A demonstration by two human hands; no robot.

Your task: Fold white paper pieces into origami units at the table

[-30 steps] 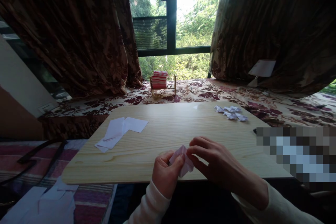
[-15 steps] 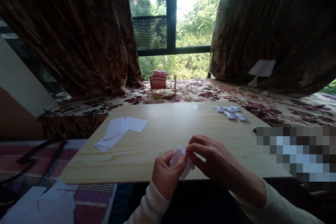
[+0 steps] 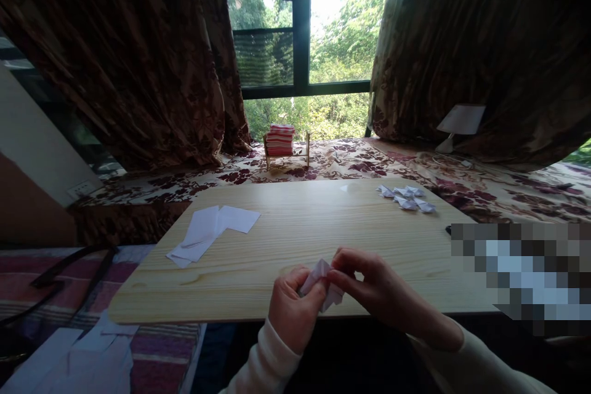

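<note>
A partly folded piece of white paper (image 3: pixel 333 298) is held just above the table's near edge. My left hand (image 3: pixel 295 305) grips it from the left, with the thumb pressed across its front. On the other side, my right hand (image 3: pixel 369 280) pinches the paper's upper right edge between thumb and fingertips. Some of the folds are hidden behind my fingers. Several small folded white paper pieces (image 3: pixel 405 198) lie grouped at the far right of the table. Flat sheets of white paper (image 3: pixel 203 231) overlap at the table's left.
The pale wooden table (image 3: pixel 286 209) has rounded corners. Behind it, a small rack (image 3: pixel 308 151) holds folded striped cloths (image 3: pixel 280 140), and a white lamp (image 3: pixel 462 120) stands at right. More white paper (image 3: pixel 99 357) lies on the striped bedding at lower left. A pixelated patch covers the right edge.
My right hand has shifted slightly down, its fingers more curled at the paper's edge. The paper has turned a little, and my left hand keeps its grip.
</note>
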